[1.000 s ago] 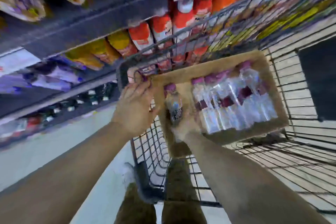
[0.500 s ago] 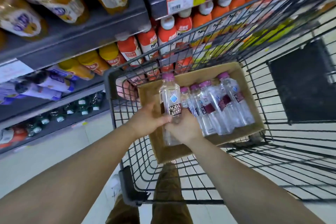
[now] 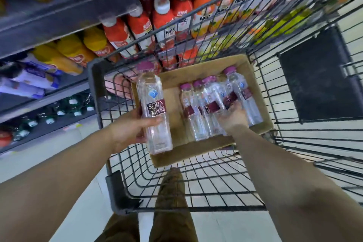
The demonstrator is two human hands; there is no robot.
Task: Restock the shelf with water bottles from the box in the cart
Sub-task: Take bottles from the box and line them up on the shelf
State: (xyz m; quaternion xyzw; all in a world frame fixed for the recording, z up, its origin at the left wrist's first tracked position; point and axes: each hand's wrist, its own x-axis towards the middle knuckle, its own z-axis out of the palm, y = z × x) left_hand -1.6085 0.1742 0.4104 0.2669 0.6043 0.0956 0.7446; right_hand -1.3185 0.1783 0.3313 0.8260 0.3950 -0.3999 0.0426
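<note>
My left hand (image 3: 129, 130) grips a clear water bottle (image 3: 154, 108) with a purple cap and dark red label, holding it upright above the left end of the cardboard box (image 3: 253, 68). The box sits in the wire cart (image 3: 98, 88) and holds several more such bottles (image 3: 198, 110) lying side by side. My right hand (image 3: 232, 117) reaches into the box and its fingers curl round one of the lying bottles (image 3: 225, 102) near its label.
Shelves (image 3: 64, 12) on the left carry red and orange juice bottles (image 3: 163, 17), yellow bottles (image 3: 72, 53) and green bottles lower down. A dark flap (image 3: 318, 86) lies on the cart's right. My legs stand behind the cart.
The bottle passed from both hands to my left hand alone, which lifted it left. My right hand let go and moved right onto the bottles in the box.
</note>
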